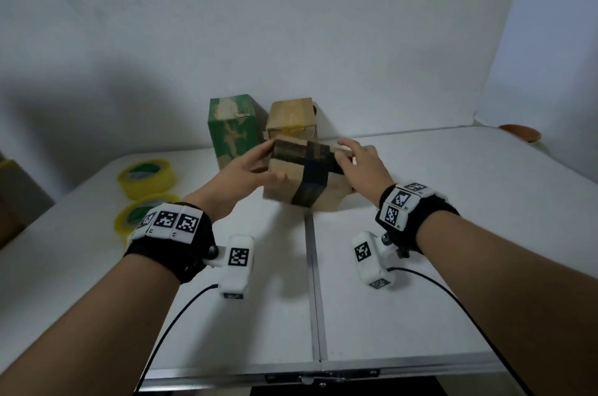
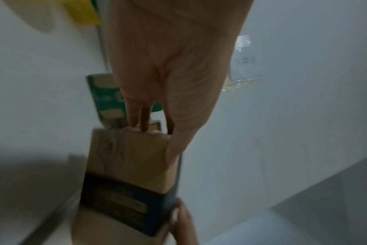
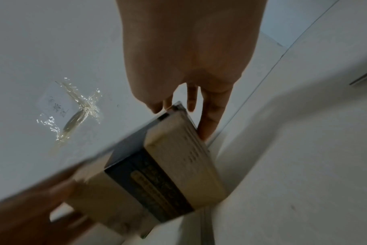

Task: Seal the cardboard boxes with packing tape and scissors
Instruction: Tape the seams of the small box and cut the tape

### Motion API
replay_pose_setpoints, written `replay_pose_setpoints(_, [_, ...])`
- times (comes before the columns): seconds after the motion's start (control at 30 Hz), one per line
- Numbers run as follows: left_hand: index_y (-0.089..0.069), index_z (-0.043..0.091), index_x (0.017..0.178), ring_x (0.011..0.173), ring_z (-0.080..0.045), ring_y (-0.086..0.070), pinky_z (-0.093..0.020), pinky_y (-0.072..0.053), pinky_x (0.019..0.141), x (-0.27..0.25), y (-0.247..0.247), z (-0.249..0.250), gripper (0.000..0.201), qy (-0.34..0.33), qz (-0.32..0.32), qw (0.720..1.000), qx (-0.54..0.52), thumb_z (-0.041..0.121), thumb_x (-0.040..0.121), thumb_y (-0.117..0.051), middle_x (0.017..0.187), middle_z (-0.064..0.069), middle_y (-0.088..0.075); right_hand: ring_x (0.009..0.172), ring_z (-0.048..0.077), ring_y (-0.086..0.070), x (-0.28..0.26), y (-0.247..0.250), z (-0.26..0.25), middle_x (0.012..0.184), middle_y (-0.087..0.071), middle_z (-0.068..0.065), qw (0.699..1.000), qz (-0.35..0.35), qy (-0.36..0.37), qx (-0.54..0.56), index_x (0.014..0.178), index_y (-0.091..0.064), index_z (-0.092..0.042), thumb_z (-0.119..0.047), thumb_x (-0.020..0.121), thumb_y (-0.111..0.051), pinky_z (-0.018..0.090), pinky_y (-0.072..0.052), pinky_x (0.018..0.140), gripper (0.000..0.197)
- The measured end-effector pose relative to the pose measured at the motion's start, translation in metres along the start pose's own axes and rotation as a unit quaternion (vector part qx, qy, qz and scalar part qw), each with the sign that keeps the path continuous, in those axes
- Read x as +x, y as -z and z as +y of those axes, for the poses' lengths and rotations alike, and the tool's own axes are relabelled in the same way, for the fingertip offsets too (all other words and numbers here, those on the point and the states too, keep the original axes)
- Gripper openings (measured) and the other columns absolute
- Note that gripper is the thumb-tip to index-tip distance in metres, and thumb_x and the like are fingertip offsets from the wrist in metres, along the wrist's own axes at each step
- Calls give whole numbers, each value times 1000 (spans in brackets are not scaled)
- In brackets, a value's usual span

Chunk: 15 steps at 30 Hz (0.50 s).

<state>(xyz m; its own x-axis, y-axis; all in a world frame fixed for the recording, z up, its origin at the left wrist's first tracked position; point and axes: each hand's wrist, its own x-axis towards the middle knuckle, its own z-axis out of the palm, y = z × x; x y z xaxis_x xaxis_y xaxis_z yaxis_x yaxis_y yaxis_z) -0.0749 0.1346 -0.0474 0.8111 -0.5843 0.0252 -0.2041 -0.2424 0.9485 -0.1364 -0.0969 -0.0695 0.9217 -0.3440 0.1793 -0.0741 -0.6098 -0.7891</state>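
From the head camera, we are holding a small brown cardboard box banded with dark tape (image 1: 307, 175) between both hands, near the middle of the white folding table (image 1: 453, 234), right by its centre seam. Our left hand (image 1: 246, 174) is gripping the box's left end, thumb on the near face and fingers reaching over the top edge. Our right hand (image 1: 359, 162) is clasping the right end, fingers curled over the top. Just behind are standing a tall green printed carton (image 1: 234, 130) and a brown cardboard box with yellowish tape (image 1: 293, 119). Two rolls of yellow packing tape (image 1: 147, 177) are lying at the left of the table, well apart from the box. We cannot see any scissors.

Through the left wrist camera, the left-hand fingertips (image 2: 136, 127) are pressing on the box's end edge while the thumb is lying along its side. The picture is blurred, so we are likely turning or shifting the box.

Through the right wrist camera, the right-hand fingers (image 3: 207, 122) are lying along the far side of the box, the thumb pinching the near corner. The dark band is wrapping round the box's middle.

We judge we are positioning this box for sealing. To do it well, we should be setting it flat with the open seam upward, keeping it square to us, and leaving one hand free for the tape.
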Motion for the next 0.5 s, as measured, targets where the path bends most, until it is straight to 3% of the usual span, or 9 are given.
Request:
replay_pose_setpoints(0.03, [-43,43,140,118,0,-54,-28,-41,104,0,-1,10,70,-17,-6,1000,17,14,84,-73,127,17,-60,107,19,-50,1,-1,-3,125,-39,0,1000,-18,0,6,134,-49,-32,-44,99,-42,42,-49,97,37])
replay_pose_setpoints(0.1, [-40,43,143,114,15,-49,-16,-43,97,-1,-5,28,74,-52,-27,995,77,8,85,-70,128,25,-53,116,22,-53,3,-5,-9,127,-48,4,998,-65,-10,25,125,-56,-23,-49,98,-37,46,-47,101,43])
replay_pose_setpoints(0.17, [-39,38,145,108,26,-44,-6,-43,89,-3,-7,41,75,-74,-59,986,140,-2,86,-65,127,30,-49,111,26,-56,1,-10,-14,119,-57,10,992,-86,-48,78,115,-57,-17,-47,99,-31,49,-47,101,43])
replay_pose_setpoints(0.23, [-42,32,144,104,30,-44,-2,-42,84,-7,-8,43,73,-72,-90,978,175,-9,87,-59,126,32,-48,110,24,-54,-8,-8,-20,117,-56,7,983,-88,-91,136,120,-54,-18,-48,102,-28,43,-43,103,44])
replay_pose_setpoints(0.33, [-46,26,142,116,16,-44,-6,-45,83,-10,-9,35,70,-81,-95,981,151,-13,85,-60,137,27,-39,114,18,-47,-13,-5,-18,123,-51,3,970,-99,-123,186,139,-45,-19,-64,97,-27,36,-36,95,65])
replay_pose_setpoints(0.43, [-36,37,146,127,-1,-29,-4,-45,73,-5,-7,23,81,-61,-19,986,151,1,82,-72,152,19,-14,127,21,-47,-11,-5,-17,137,-52,2,965,-111,-129,198,143,-43,-22,-84,80,-33,46,-38,106,89])
replay_pose_setpoints(0.5, [-35,40,145,123,-7,-44,-7,-48,74,-3,-6,15,80,-41,7,991,130,11,82,-75,149,10,-30,128,22,-48,-7,-8,-12,141,-50,2,963,-122,-127,203,144,-41,-24,-92,67,-36,52,-40,105,103])
